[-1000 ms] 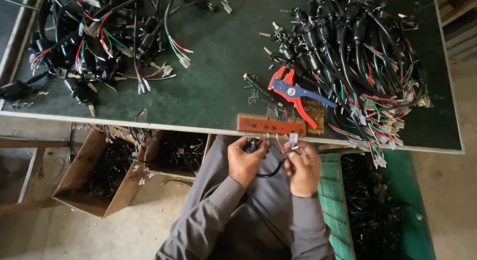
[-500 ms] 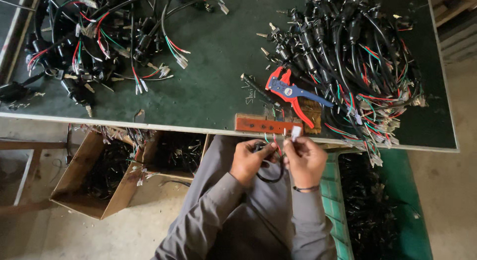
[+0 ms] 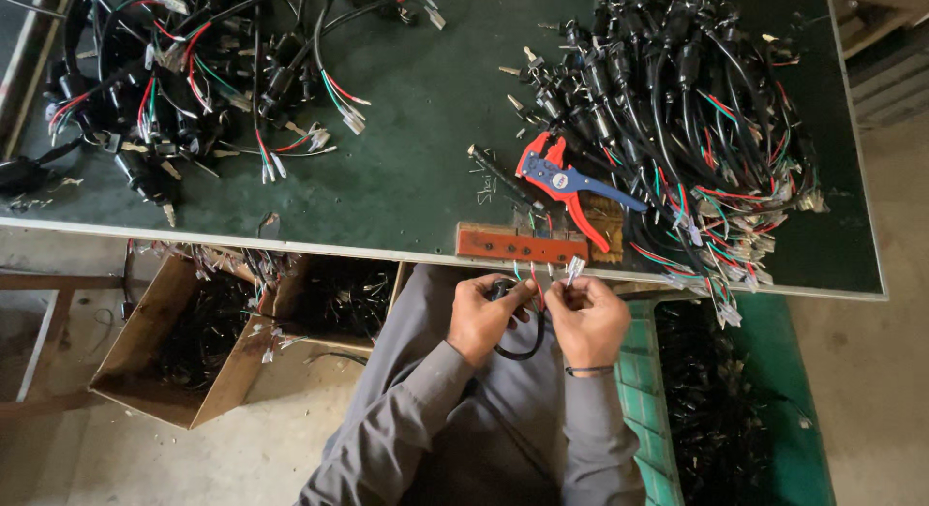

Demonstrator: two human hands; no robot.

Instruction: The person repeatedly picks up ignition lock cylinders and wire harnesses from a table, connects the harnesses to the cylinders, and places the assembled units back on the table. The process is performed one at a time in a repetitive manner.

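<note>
Watching from the head cam: both hands sit low over the lap, just below the table [image 3: 406, 192] edge. My left hand [image 3: 487, 317] is curled shut round the black body of a small wire harness [image 3: 519, 324], thumb on top; its black cable loops down between the two hands. My right hand [image 3: 586, 319] pinches the coloured wire ends, w/ the white connector [image 3: 573, 267] sticking up past its fingertips. Green, red and white strands stand up between the thumbs.

Step in hand, as I judge it: sorting or seating the loose leads at the connector end, not stripping, since the tool lies untouched. The red-and-blue wire stripper [image 3: 566, 182] is up and fwd of the right hand on the table, beside an orange-red jig block [image 3: 521, 245] that sits right at the edge above both hands. Big pile of black harnesses [image 3: 677, 109] further fwd-right; another tangle [image 3: 174, 80] far fwd-left. Cardboard boxes [image 3: 184, 342] of parts to the left of the left hand, a green crate [image 3: 648, 390] by the right elbow.

Next move prob needs a steady left grip while the right fingers single out one strand; the leads are thin and close together, so easy to grab two.
</note>
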